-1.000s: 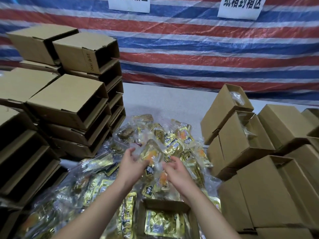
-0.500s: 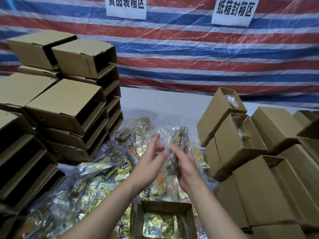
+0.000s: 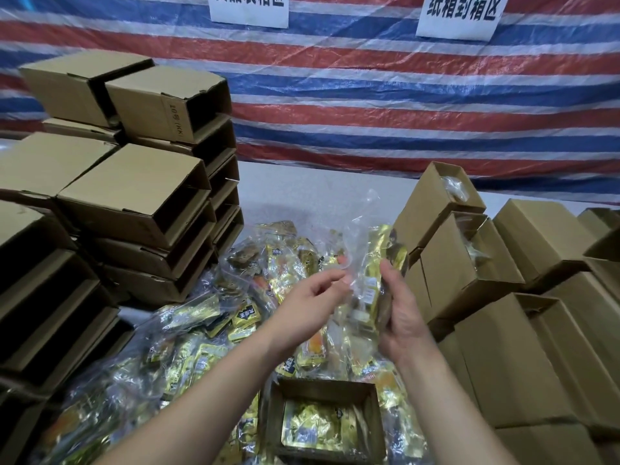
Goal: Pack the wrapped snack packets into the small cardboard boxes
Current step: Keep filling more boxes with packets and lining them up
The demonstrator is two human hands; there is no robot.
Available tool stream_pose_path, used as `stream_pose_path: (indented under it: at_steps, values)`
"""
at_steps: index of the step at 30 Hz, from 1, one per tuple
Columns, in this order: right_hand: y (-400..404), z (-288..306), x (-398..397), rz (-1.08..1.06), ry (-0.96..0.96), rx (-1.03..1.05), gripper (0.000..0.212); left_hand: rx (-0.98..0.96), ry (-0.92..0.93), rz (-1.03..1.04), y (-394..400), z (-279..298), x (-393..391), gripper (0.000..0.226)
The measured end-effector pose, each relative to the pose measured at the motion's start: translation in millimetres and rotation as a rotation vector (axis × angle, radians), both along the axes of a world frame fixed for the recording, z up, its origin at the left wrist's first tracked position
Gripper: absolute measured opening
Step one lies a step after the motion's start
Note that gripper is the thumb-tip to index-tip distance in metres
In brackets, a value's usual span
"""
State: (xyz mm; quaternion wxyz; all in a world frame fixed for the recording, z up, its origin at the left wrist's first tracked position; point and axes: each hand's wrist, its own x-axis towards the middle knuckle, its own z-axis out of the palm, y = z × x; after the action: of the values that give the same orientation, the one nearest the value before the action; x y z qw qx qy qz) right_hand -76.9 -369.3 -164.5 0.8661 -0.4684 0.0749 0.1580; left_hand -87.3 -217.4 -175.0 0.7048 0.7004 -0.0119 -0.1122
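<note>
A: Item one, largest first?
B: Striped tarp (image 3: 385, 105) as backdrop, two signs (image 3: 458, 15) pinned to it. Grey tabletop (image 3: 302, 193) below.

A: Cartons?
B: Left stack (image 3: 134, 196), on their sides, mouths dark, nothing visible inside. Right stack (image 3: 503, 297); two upper ones show clear wrap inside, so apparently filled. The rest of that stack I cannot judge.

A: Loose stock?
B: Packet heap (image 3: 188, 337), gold foil in clear wrap, spread over the tabletop between the stacks. Large; most of the job seems left.

A: Box in hand?
B: Open box (image 3: 322, 391) at the near edge, mouth up, gold packets lying flat on its floor. Partly filled, by my reckoning.

A: Current piece?
B: One bundle (image 3: 369, 280), held above the heap, beyond the open box. Long axis near upright, top leaning slightly away, loose wrap trailing upward.

A: Hands?
B: Right hand (image 3: 402, 317) curled round the bundle's right side. Left hand (image 3: 318, 297), fingers (image 3: 342, 276) bent, pinching the wrap at its left edge.
</note>
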Motion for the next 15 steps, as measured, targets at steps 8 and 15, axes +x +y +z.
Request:
stream_pose_path:
  at_steps: [8, 15]
  values:
    - [-26.2, 8.0, -18.9, 0.309, -0.336, -0.741, 0.06, 0.237, 0.061, 0.05, 50.4, -57.6, -23.2, 0.015]
    - [-6.6, -43.3, -41.9, 1.109, -0.441, -1.457, 0.066, 0.632, 0.29, -0.24, 66.5, -154.9, -59.1, 0.036]
